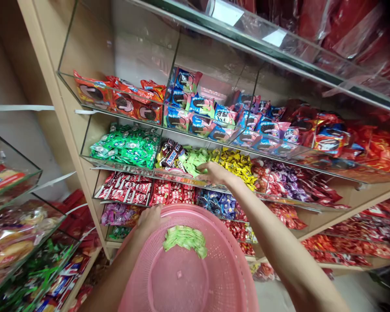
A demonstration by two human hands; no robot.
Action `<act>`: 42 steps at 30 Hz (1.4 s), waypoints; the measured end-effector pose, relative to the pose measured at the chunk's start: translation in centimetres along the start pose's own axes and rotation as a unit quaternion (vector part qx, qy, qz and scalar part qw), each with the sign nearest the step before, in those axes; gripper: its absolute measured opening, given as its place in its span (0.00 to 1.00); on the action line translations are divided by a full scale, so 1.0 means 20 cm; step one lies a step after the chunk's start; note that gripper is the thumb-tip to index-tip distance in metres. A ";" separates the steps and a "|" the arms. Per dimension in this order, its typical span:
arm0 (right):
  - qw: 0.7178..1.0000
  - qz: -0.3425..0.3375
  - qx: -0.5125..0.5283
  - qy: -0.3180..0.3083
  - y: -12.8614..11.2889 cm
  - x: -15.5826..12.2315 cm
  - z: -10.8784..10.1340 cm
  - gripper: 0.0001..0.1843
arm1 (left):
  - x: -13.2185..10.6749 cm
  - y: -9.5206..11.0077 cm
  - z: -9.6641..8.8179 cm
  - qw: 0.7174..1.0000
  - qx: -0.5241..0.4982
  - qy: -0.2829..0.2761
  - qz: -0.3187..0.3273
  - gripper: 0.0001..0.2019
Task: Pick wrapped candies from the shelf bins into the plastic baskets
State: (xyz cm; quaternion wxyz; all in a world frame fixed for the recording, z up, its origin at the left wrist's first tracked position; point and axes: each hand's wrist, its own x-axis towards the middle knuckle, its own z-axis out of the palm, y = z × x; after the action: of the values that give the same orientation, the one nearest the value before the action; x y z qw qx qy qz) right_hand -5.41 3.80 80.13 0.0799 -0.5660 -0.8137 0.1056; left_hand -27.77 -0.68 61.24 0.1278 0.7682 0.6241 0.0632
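My left hand (pixel 150 218) is closed around the far-left rim of a round pink plastic basket (pixel 232 260). A small pile of light green wrapped candies (pixel 186 241) lies inside, against its far wall. Reaching over the clear front of a shelf bin, my right hand (pixel 213 172) has its fingers bent around light green wrapped candies (pixel 195 158); the fingertips are partly hidden among them. Just left of these in the bin are brown Snickers packs (pixel 170 154). Yellow-wrapped candies (pixel 237 164) fill the space to the right of my right hand.
Green-wrapped candies (pixel 126 145) fill the bin at left. Blue and pink cookie packs (pixel 198 106) stand on the clear shelf above, with a glass shelf edge (pixel 263 54) higher up. Red packets (pixel 125 187) lie in the row below. Another rack (pixel 16 182) stands at far left.
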 end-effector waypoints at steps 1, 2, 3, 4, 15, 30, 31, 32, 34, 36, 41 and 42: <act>1.000 -0.001 -0.002 0.008 0.00 0.00 0.01 0.14 | 0.00 0.00 0.00 1.000 0.002 0.000 0.000 0.26; 1.000 -0.001 -0.006 0.018 0.01 0.00 0.01 0.13 | 0.00 0.00 0.00 1.000 0.003 0.000 0.000 0.26; 1.000 0.000 -0.012 0.028 0.00 0.00 0.01 0.12 | 0.00 0.00 0.00 1.000 0.003 -0.001 0.001 0.27; 0.999 0.000 -0.020 0.038 0.00 -0.01 0.02 0.11 | 0.00 0.00 -0.01 1.000 0.002 -0.002 0.000 0.27; 0.985 -0.018 -0.006 0.170 -0.01 -0.07 0.05 0.14 | 0.00 0.01 -0.01 1.000 0.009 -0.004 0.001 0.27; 0.901 -0.029 0.382 0.206 -0.13 -0.22 0.09 0.22 | 0.00 0.01 -0.01 1.000 0.005 -0.004 -0.006 0.28; 0.888 -0.033 0.423 0.178 -0.16 -0.26 0.11 0.21 | 0.00 0.01 -0.01 1.000 0.006 -0.005 -0.007 0.28; 0.874 -0.033 0.463 0.145 -0.19 -0.29 0.14 0.21 | 0.00 0.01 -0.01 1.000 0.007 -0.005 -0.006 0.28; 0.847 -0.027 0.527 0.074 -0.23 -0.33 0.22 0.20 | 0.00 0.00 -0.01 1.000 0.007 -0.002 -0.001 0.28; 0.823 -0.013 0.567 0.020 -0.24 -0.36 0.32 0.20 | 0.01 0.00 0.01 1.000 0.006 0.000 0.001 0.28; 0.788 0.031 0.614 -0.040 -0.19 -0.37 0.54 0.19 | 0.01 -0.01 0.03 1.000 0.007 0.005 -0.003 0.28; 0.785 0.042 0.616 -0.048 -0.17 -0.37 0.58 0.20 | 0.01 -0.01 0.03 1.000 0.007 0.004 -0.006 0.28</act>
State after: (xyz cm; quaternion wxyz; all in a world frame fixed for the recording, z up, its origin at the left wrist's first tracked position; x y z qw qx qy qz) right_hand -8.86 -5.17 69.81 0.3680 -0.4240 -0.5535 0.6151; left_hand -27.73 -0.49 60.64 0.1205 0.7651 0.6296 0.0615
